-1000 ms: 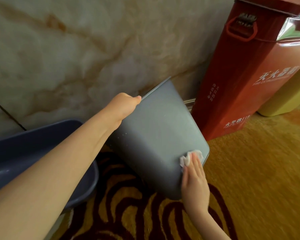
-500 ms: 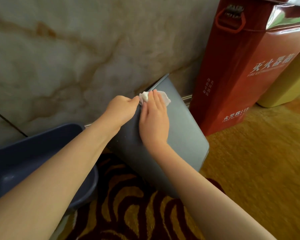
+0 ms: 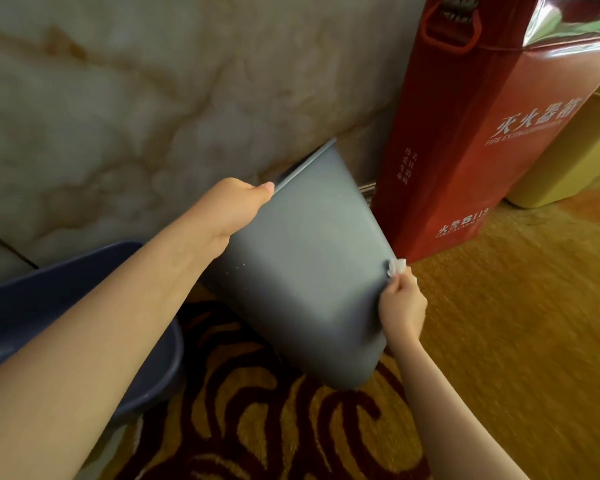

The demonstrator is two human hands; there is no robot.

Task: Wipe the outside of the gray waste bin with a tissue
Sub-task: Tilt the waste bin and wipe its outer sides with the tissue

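The gray waste bin [image 3: 305, 268] is tilted, its rim toward the marble wall and its base toward me above the carpet. My left hand [image 3: 231, 206] grips the bin's rim at the upper left corner. My right hand [image 3: 402, 303] presses a small crumpled white tissue [image 3: 395, 266] against the bin's right edge, near the base. The bin's inside is hidden.
A tall red fire extinguisher box [image 3: 482, 133] stands right behind the bin against the marble wall [image 3: 153, 98]. A yellow container [image 3: 568, 161] sits at the far right. A dark blue basin [image 3: 66, 306] lies at the left under my forearm. The floor is patterned carpet [image 3: 516, 323].
My right hand with the tissue has swept from the bin's top rim, beside my left hand, down the side to the right edge near the base. The left hand keeps its grip.
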